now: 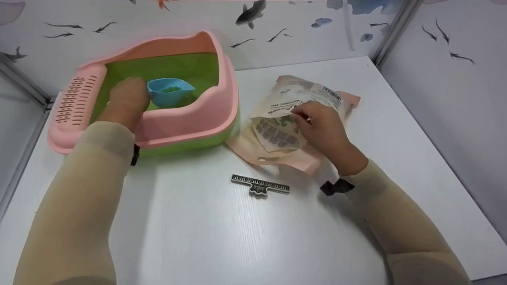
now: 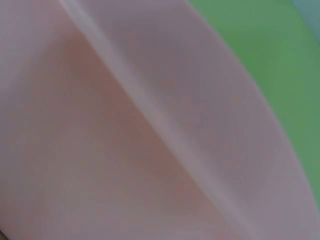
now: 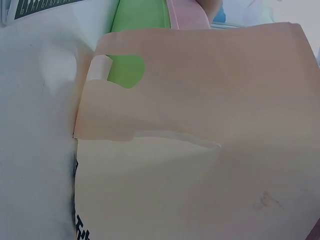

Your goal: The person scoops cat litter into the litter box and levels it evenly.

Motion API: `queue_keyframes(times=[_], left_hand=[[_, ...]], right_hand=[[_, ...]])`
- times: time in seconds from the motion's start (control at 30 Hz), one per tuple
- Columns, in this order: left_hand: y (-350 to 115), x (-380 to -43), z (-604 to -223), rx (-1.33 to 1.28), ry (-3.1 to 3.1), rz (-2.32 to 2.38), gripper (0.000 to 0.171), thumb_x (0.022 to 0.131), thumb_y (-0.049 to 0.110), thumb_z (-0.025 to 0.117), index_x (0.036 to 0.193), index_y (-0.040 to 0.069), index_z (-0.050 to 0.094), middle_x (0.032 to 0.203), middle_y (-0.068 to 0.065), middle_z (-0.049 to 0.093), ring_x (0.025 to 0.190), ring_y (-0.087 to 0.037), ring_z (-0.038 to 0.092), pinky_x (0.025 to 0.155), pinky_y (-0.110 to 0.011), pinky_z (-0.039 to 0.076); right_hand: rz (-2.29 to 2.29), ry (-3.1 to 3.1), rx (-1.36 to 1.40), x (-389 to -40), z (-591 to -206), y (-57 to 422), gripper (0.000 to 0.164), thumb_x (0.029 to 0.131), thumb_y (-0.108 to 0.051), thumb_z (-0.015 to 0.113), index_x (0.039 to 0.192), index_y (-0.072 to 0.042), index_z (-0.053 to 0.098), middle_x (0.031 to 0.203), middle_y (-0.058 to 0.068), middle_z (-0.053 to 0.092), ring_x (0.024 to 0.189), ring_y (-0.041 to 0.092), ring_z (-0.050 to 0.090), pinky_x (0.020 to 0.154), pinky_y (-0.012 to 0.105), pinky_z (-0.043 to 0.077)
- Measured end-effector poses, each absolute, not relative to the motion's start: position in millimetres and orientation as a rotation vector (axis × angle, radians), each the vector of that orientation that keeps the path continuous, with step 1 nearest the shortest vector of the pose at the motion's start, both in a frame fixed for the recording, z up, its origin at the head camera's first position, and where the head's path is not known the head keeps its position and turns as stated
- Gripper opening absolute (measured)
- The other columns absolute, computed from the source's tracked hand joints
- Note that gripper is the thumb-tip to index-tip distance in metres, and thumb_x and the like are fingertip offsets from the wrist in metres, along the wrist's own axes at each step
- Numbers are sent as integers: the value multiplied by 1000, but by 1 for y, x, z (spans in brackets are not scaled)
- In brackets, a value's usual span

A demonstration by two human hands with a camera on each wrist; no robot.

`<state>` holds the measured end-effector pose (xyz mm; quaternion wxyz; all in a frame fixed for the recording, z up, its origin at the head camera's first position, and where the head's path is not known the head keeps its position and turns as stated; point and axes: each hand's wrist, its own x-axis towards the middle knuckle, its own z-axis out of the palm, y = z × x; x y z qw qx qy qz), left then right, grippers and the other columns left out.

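Observation:
My left hand (image 1: 130, 95) is inside a pink and green litter box (image 1: 178, 126), holding a light blue scoop (image 1: 164, 99). Green pellets (image 1: 171, 90) lie in the scoop's bowl; its handle is hidden by the hand. To the right, my right hand (image 1: 323, 126) pinches the edge of a pale peach printed bag (image 1: 285, 95) with thumb and fingers. The bag lies on the table with its near end folded open. In the right wrist view the bag's plain peach side (image 3: 200, 90) fills most of the picture; the left wrist view shows the box's pink wall (image 2: 210, 100), blurred.
A black and silver clip with a piano-key pattern (image 1: 259, 186) lies on the white table (image 1: 198, 237) in front of the bag. Behind the box and bag stands a wall panel (image 1: 190, 23) printed with fish. The slotted pink ledge (image 1: 77, 101) is at the box's left end.

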<state>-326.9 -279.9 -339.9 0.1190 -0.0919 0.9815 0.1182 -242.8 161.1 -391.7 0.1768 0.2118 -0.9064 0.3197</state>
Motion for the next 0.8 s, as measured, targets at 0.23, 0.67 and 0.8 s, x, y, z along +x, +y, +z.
queue_keyframes(times=[0.23,0.67,0.8], left_hand=[[-279,-327,-338,-180,2867,222,32,101,9,61,131,-5,61,118,-26,61,104,-41,57,100,-57,53],[-280,-328,-341,-93,2855,112,30,97,9,66,122,-7,64,108,-26,62,97,-41,60,92,-56,55],[-279,-328,-341,-63,2865,102,30,96,10,67,121,-7,65,106,-27,63,95,-42,61,90,-57,55]], right_hand=[[915,-2550,609,-243,-393,160,13,97,-12,73,102,-1,77,95,12,74,86,24,69,79,38,58],[915,-2560,607,-244,-395,160,14,98,-12,72,105,-1,76,99,12,76,89,25,70,80,38,58],[912,-2576,598,-244,-396,161,14,98,-12,72,106,-1,77,100,12,76,90,25,70,81,38,57]])
